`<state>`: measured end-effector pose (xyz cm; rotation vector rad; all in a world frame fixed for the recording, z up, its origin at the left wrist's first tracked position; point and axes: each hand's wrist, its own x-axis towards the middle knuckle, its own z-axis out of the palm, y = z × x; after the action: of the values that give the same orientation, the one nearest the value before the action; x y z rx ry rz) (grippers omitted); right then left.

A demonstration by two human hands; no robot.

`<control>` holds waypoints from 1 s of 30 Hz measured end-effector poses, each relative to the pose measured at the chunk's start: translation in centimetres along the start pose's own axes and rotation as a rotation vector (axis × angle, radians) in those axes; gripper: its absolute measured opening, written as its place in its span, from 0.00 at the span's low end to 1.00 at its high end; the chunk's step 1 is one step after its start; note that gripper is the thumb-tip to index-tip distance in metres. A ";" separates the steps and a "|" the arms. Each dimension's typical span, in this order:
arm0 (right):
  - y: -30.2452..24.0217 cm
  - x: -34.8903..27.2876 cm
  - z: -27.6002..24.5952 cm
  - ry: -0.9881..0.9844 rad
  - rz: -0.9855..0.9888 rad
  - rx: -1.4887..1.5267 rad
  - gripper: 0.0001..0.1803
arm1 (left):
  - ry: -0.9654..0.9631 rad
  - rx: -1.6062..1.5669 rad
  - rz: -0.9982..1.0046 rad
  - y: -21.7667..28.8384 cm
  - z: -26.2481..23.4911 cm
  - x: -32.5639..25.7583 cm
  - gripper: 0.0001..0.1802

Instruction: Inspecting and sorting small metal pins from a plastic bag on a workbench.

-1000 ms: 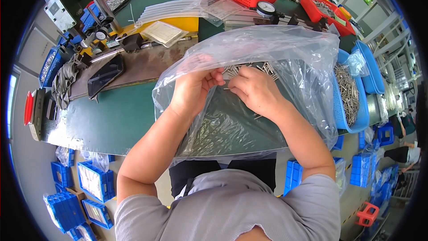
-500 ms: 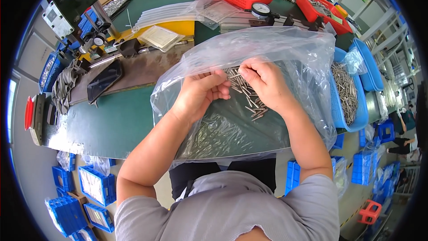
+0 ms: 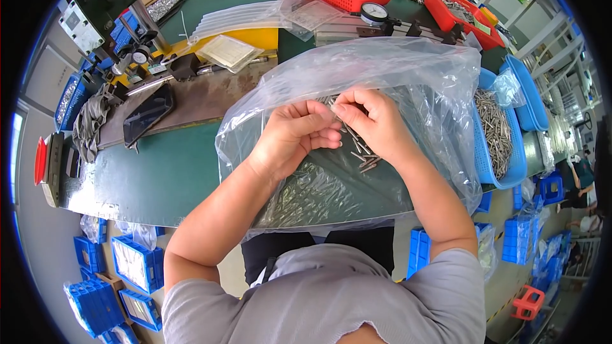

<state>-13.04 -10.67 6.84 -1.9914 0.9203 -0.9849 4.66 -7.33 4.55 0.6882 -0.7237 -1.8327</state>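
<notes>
A pile of slim metal pins [image 3: 368, 160] lies on a large clear plastic bag [image 3: 440, 114] spread over the green table. Both my hands are over this pile, fingertips almost meeting. My left hand [image 3: 294, 135] has its fingers curled and thumb pressed toward them; whatever it holds is hidden. My right hand [image 3: 373, 121] pinches thumb and forefinger beside the left fingertips, on what looks like one slim metal pin, mostly hidden. The upper sheet of the bag rises just beyond both hands. Part of the pile is covered by my right hand.
A blue basket [image 3: 519, 162] of similar pins stands at the right. Red baskets [image 3: 349, 1] with metal parts are at the back, near a dial gauge [image 3: 373, 14]. A black phone [image 3: 148, 113] lies at the left, near a gauge stand [image 3: 150, 22].
My left hand has shifted right and my right hand slightly left, so the fingertips have come together. More of the pile is now covered by them.
</notes>
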 end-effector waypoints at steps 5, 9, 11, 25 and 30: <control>1.5 0.4 0.3 -0.087 0.125 0.203 0.08 | 0.022 -0.050 0.016 -0.6 0.7 -0.2 0.05; 1.2 0.3 0.8 -0.042 0.195 0.299 0.10 | 0.015 -0.068 0.002 -0.4 0.2 -0.1 0.05; 1.1 0.4 0.6 -0.051 0.250 0.382 0.09 | 0.024 -0.074 -0.005 -0.2 0.1 -0.1 0.05; 0.8 0.4 -0.6 -0.137 0.393 0.558 0.08 | -0.001 -0.020 0.004 0.1 -0.1 0.1 0.04; 1.2 0.3 -0.2 -0.089 0.191 0.421 0.06 | 0.039 -0.044 0.015 -0.1 -0.2 0.3 0.04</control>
<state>-13.48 -11.56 6.01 -1.5522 0.7645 -0.8899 4.62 -7.60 4.30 0.6870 -0.6594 -1.8115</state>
